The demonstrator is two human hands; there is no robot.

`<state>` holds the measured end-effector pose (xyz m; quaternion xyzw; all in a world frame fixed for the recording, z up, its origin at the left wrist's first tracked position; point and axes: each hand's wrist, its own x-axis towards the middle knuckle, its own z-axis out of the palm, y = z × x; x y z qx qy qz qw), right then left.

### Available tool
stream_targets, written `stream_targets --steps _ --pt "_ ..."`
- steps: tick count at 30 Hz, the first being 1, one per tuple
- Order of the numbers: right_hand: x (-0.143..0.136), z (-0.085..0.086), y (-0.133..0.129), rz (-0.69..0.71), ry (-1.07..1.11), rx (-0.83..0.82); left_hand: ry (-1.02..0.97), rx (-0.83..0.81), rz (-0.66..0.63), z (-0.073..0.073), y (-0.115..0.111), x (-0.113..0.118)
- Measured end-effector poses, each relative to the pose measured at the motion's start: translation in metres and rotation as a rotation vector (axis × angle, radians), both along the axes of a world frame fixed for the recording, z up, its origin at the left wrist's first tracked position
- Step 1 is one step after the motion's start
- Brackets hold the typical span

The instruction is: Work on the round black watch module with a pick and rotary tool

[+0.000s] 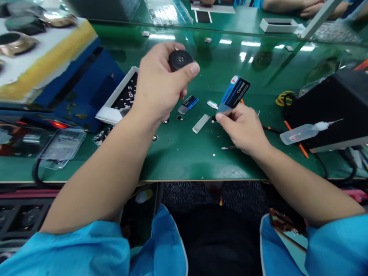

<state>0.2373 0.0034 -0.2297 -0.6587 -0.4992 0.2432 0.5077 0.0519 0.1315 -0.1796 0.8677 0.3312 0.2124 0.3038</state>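
Observation:
My left hand (161, 76) is raised above the bench, its thumb and fingers closed round a round black disc (181, 59) with small marks at its centre, perhaps a watch part. Between the thumb and fingers of my right hand (244, 126) is a blue-and-black printed card (235, 92), tilted upward. On the green mat (178, 161) between my hands lie a smaller blue-and-black packet (189, 104), a translucent grey strip (201, 123), a white oval piece (212, 104) and a small dark disc (179, 118). The tip of a thin metal tool (228, 148) shows below my right hand.
At left, a blue machine (83, 88) carries watch cases on top, beside a white tray (110, 115) of small parts. A clear plastic box (61, 147) sits near the front edge. A dispensing bottle (304, 132) and black box (330, 111) are at right. Another person's hands (313, 7) show beyond.

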Motion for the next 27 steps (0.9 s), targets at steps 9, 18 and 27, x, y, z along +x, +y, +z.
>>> stream_targets --steps 9,18,27 --pt "-0.052 0.018 0.057 0.172 -0.060 -0.282 -0.276 -0.032 0.406 0.024 0.019 0.000" --pt "-0.042 0.029 0.066 0.103 -0.320 -0.266 -0.848 -0.226 0.120 -0.014 0.046 0.007" --pt "0.025 0.055 0.022 0.089 -0.393 -0.490 -0.616 -0.422 -0.329 -0.045 0.027 0.019"
